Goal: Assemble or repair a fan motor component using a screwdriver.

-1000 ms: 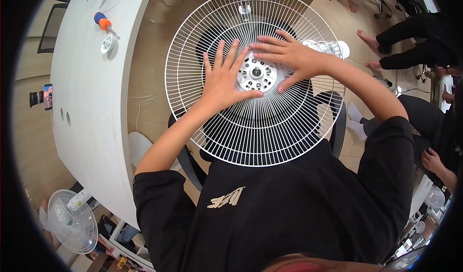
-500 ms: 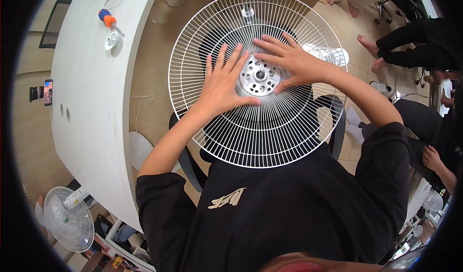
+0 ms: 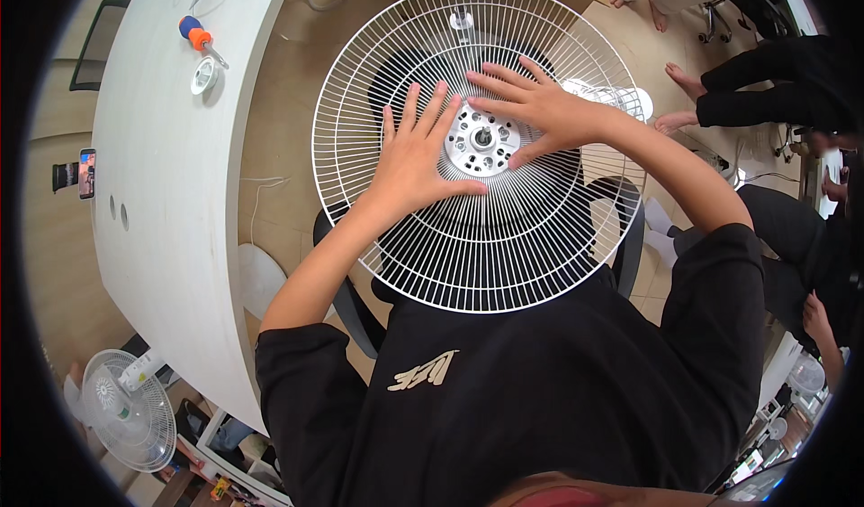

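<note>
A round white wire fan guard (image 3: 486, 298) lies in front of my body, above my lap. At its centre is a silver motor plate with a short shaft (image 3: 483, 138). My left hand (image 3: 416, 158) rests on the wires left of the plate, its fingers spread and pointing away from me. From the right, my right hand (image 3: 544, 111) lies across the wires with fingers apart, its fingertips and thumb close to the plate's edge. Neither hand grips anything. A small white knob-like part (image 3: 462, 23) shows at the guard's far side.
On the white table (image 3: 171, 210) at left lie a screwdriver (image 3: 195, 35) with a blue and orange handle and a small white round cap (image 3: 204, 75). A phone (image 3: 87, 174) stands at its far left edge. Another fan (image 3: 130, 408) is at lower left. Other people sit at right.
My right hand has shifted very slightly to the left over the guard. My left hand stays nearly in place, fingers still spread.
</note>
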Tool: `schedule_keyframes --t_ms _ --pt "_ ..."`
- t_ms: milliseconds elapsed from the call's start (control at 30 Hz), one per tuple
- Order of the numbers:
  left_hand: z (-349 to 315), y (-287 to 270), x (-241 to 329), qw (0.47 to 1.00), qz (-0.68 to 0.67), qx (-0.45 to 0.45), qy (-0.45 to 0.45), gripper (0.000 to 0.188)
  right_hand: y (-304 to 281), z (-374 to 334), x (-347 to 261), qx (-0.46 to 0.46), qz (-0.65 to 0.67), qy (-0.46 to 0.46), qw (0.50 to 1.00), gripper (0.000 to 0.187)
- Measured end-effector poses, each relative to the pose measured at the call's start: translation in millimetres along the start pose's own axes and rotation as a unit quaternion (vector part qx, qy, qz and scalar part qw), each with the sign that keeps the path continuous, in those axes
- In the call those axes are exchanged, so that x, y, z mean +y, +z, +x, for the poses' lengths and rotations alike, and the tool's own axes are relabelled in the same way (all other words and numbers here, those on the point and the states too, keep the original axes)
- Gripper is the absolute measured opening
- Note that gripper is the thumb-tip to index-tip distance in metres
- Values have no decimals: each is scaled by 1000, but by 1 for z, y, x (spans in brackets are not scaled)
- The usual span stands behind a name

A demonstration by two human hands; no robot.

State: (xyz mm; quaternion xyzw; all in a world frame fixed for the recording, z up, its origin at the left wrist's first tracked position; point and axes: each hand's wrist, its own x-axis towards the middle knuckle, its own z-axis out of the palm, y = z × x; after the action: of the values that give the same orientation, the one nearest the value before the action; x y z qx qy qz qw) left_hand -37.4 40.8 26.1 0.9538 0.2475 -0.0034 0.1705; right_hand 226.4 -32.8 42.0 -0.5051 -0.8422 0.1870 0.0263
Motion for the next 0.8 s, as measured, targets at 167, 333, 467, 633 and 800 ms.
schedule_keyframes --t_ms 167,333,467,633,800 --pt "4 -5 0 1000 -8 -14 1 141 9 -6 3 35 5 -5 999 106" --pt "12 -12 -4 999 -9 -41 7 142 14 -11 1 57 15 5 998 103" --pt "17 -20 -5 997 -15 -76 19 142 14 -17 -9 54 6 38 998 103" --pt "15 -13 -9 998 -19 -42 37 141 13 -16 -13 57 -15 54 997 104" --pt "10 -12 -3 999 -9 -27 28 140 16 -13 -8 55 6 39 998 104"
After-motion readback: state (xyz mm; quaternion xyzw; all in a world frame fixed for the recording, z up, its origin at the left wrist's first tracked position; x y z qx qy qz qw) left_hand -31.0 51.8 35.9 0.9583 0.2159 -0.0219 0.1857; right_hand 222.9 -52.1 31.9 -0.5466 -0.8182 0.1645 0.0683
